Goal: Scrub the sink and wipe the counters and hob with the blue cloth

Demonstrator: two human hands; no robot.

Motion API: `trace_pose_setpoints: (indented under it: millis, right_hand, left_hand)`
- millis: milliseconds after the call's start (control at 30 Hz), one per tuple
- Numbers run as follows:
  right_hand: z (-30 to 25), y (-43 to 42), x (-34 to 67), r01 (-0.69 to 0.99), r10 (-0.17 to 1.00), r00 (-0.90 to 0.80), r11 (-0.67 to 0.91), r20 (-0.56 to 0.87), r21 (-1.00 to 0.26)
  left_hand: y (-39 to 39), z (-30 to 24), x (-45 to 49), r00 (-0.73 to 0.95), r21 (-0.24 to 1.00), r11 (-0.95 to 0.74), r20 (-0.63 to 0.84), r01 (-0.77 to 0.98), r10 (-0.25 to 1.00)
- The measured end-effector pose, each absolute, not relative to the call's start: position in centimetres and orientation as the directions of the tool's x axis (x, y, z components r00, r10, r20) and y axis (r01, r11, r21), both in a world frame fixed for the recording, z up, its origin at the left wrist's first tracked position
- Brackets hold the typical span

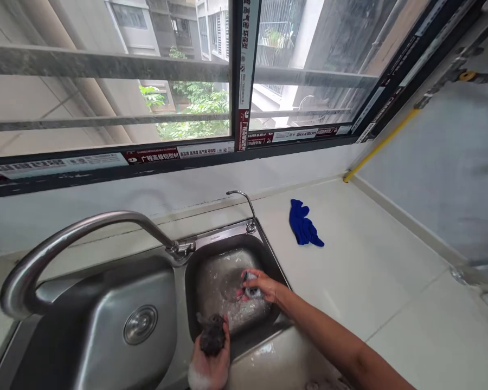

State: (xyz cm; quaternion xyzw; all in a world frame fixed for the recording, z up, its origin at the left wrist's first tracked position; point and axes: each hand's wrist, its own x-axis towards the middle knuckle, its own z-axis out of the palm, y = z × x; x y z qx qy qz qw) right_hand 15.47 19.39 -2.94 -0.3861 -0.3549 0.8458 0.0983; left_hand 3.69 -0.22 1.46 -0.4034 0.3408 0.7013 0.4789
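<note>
Item: dark scouring pad (212, 336), clamped in my left hand (209, 363) (soapy) at the small basin's (203, 260) near rim. Item: small metal piece (251, 286), my right hand's (264, 287) fingers closed on it, over the basin floor.

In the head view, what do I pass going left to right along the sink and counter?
Large faucet → left basin drain → left hand holding a dark scrubber → right hand in the small basin → blue cloth on the counter.
</note>
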Motion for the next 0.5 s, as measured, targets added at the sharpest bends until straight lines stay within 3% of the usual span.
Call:
trace_pose_setpoints:
  millis: [100,300,500]
  right_hand:
    - [1.0,21.0,15.8,0.094,0.56,-0.607,-0.654,-0.564,-0.75]
    - [4.9,21.8,15.2,0.234,0.677,-0.488,-0.507,-0.551,-0.829]
    - [5.5,20.1,13.8,0.128,0.715,-0.391,-0.581,-0.58,-0.804]
  left_hand:
    - [-1.0,2.5,4.0,-0.202,0.054,-0.335,-0.883,-0.941,0.425]
    - [-2.6,3.3,4.2,-0.236,0.087,-0.361,-0.889,-0.929,0.393]
    - [-1.7,2.8,4.3,-0.244,0.104,-0.338,-0.881,-0.935,0.405]
